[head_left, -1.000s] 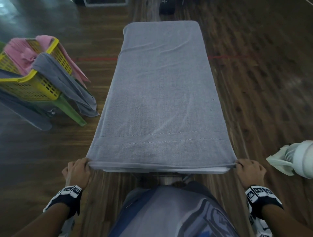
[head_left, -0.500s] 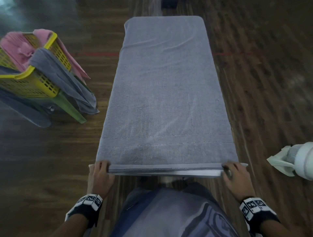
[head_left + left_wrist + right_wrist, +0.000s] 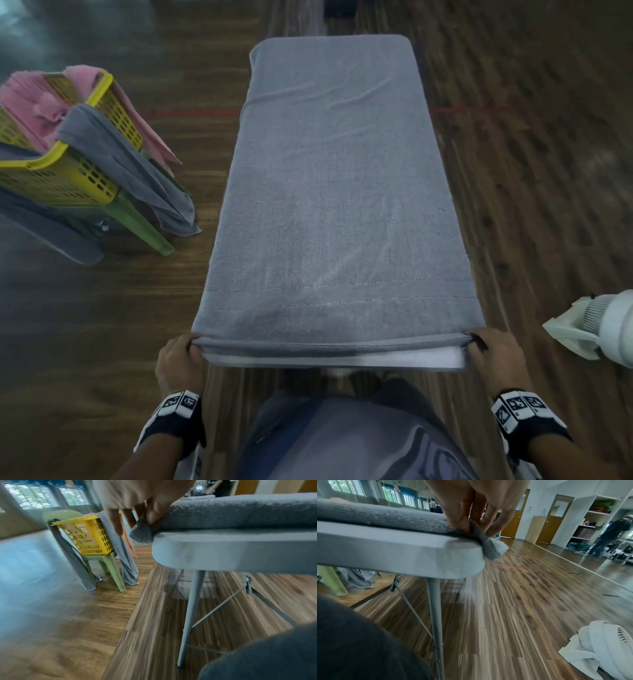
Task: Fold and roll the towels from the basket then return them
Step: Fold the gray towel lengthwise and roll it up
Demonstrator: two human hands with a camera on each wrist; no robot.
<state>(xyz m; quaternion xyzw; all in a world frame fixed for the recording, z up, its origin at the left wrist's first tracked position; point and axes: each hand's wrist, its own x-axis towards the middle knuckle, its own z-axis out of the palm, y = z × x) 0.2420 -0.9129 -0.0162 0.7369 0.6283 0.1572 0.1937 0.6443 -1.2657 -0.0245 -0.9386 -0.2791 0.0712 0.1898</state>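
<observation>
A long grey towel [image 3: 335,192] lies flat along a narrow white table [image 3: 428,358], covering nearly all of it. My left hand [image 3: 181,356] pinches the towel's near left corner [image 3: 142,532] at the table's end. My right hand [image 3: 493,353] pinches the near right corner [image 3: 489,545], which hangs a little over the edge. A yellow basket [image 3: 65,178] sits on a green stool [image 3: 144,222] to the left, with a pink towel [image 3: 37,106] inside and grey towels [image 3: 137,171] draped over its rim.
A white floor fan [image 3: 599,329] stands on the wooden floor just right of my right hand. The table's thin metal legs [image 3: 192,608] stand under its near end. My dark clothing fills the bottom middle of the head view. A person stands by shelves far right [image 3: 607,534].
Both hands moved inward from the stretched corners, then took hold of the towel's near corners again. The near edge now sits slightly raised at the table's end.
</observation>
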